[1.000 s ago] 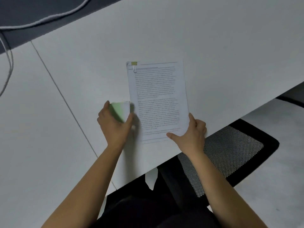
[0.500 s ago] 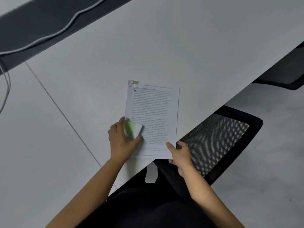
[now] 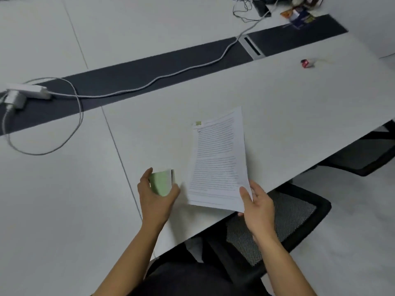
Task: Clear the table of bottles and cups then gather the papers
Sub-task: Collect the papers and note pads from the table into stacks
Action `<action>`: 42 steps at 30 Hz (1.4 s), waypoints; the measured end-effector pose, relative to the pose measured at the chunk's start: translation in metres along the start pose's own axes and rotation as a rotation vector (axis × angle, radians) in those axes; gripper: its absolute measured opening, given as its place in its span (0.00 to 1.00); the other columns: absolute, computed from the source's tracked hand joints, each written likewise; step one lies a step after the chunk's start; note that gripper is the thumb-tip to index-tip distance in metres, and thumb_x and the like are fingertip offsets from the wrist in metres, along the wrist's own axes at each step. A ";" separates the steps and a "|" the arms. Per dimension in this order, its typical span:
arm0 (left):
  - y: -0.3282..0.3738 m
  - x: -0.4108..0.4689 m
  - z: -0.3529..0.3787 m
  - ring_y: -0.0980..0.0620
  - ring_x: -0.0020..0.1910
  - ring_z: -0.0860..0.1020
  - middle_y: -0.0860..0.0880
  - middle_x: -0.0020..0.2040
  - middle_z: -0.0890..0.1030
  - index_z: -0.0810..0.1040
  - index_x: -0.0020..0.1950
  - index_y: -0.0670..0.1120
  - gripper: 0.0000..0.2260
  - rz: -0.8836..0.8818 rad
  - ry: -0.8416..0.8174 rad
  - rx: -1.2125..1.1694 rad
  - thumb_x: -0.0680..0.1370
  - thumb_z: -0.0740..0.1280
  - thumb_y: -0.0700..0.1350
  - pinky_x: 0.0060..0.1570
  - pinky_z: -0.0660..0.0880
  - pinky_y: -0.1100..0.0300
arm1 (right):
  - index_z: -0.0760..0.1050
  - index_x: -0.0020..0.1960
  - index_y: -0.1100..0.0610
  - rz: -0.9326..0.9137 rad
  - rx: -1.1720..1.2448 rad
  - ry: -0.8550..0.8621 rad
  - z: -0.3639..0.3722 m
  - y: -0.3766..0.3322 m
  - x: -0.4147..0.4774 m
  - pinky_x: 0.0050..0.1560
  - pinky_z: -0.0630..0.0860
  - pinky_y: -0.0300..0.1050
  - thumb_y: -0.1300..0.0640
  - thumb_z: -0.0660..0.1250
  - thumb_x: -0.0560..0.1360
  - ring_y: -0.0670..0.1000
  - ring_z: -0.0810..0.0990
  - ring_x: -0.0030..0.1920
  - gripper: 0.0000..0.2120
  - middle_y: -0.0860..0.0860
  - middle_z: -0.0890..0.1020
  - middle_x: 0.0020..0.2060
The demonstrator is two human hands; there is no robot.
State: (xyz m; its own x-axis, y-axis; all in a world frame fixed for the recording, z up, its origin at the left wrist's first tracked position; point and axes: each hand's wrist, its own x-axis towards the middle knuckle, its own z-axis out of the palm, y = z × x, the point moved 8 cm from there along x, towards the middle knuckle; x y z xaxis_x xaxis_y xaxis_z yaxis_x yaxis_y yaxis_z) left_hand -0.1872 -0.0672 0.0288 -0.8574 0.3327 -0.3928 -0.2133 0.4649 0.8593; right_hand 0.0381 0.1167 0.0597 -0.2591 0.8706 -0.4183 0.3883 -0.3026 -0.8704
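A clipped sheaf of printed papers (image 3: 218, 161) with a green binder clip (image 3: 198, 123) at its top left corner is lifted off the white table (image 3: 277, 103), its right side raised. My right hand (image 3: 255, 201) pinches its lower right corner, thumb on top. My left hand (image 3: 157, 195) grips a small pale green cup (image 3: 161, 182) just left of the papers, low over the table near the front edge.
A dark strip (image 3: 149, 71) runs across the table with a grey cable (image 3: 171, 75) and a white power strip (image 3: 27, 90) at far left. A small red item (image 3: 306, 63) lies at right; clutter (image 3: 299, 13) at the far right. Black mesh chairs (image 3: 295, 221) stand below the table edge.
The view has risen and now takes in more of the table. My left hand with the green cup has moved left off the papers. My right hand has lifted the papers' right side.
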 end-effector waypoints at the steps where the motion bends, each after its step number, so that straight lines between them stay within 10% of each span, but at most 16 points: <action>1: 0.009 -0.007 -0.008 0.53 0.64 0.71 0.58 0.65 0.66 0.63 0.74 0.58 0.39 0.018 0.040 -0.035 0.64 0.73 0.55 0.64 0.73 0.49 | 0.75 0.57 0.39 -0.031 0.009 -0.017 0.001 -0.011 -0.001 0.35 0.80 0.38 0.57 0.65 0.81 0.39 0.84 0.43 0.12 0.42 0.84 0.51; 10: 0.024 -0.127 -0.074 0.53 0.61 0.71 0.52 0.65 0.66 0.64 0.74 0.57 0.40 0.005 0.475 -0.185 0.65 0.77 0.52 0.53 0.70 0.63 | 0.74 0.69 0.49 -0.264 -0.045 -0.317 -0.005 -0.052 -0.009 0.32 0.79 0.37 0.52 0.64 0.81 0.48 0.83 0.51 0.17 0.47 0.83 0.57; 17: -0.043 -0.271 -0.107 0.55 0.64 0.72 0.53 0.68 0.71 0.67 0.73 0.54 0.35 -0.105 0.858 -0.270 0.70 0.77 0.56 0.64 0.69 0.58 | 0.77 0.62 0.42 -0.270 -0.105 -0.612 0.011 0.001 -0.049 0.49 0.82 0.55 0.52 0.64 0.81 0.52 0.84 0.53 0.11 0.46 0.85 0.54; 32: -0.210 -0.555 -0.299 0.59 0.51 0.79 0.57 0.54 0.79 0.71 0.63 0.58 0.17 -0.143 1.495 -0.635 0.79 0.68 0.41 0.54 0.74 0.57 | 0.79 0.61 0.45 -0.447 -0.242 -1.165 0.145 0.065 -0.377 0.59 0.79 0.57 0.54 0.65 0.81 0.47 0.83 0.55 0.11 0.44 0.85 0.53; 42: -0.332 -0.688 -0.485 0.58 0.52 0.79 0.55 0.54 0.79 0.71 0.66 0.54 0.19 -0.170 1.714 -0.707 0.80 0.66 0.37 0.52 0.71 0.60 | 0.77 0.62 0.46 -0.322 -0.289 -1.419 0.256 0.134 -0.637 0.37 0.79 0.39 0.53 0.64 0.81 0.45 0.84 0.45 0.11 0.47 0.86 0.50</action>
State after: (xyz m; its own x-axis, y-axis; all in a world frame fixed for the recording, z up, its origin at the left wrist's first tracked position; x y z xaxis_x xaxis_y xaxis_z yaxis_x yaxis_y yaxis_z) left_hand 0.2462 -0.8486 0.1725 -0.1905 -0.9706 -0.1472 -0.0816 -0.1338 0.9876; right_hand 0.0287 -0.5775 0.1425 -0.9264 -0.2643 -0.2682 0.2620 0.0593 -0.9632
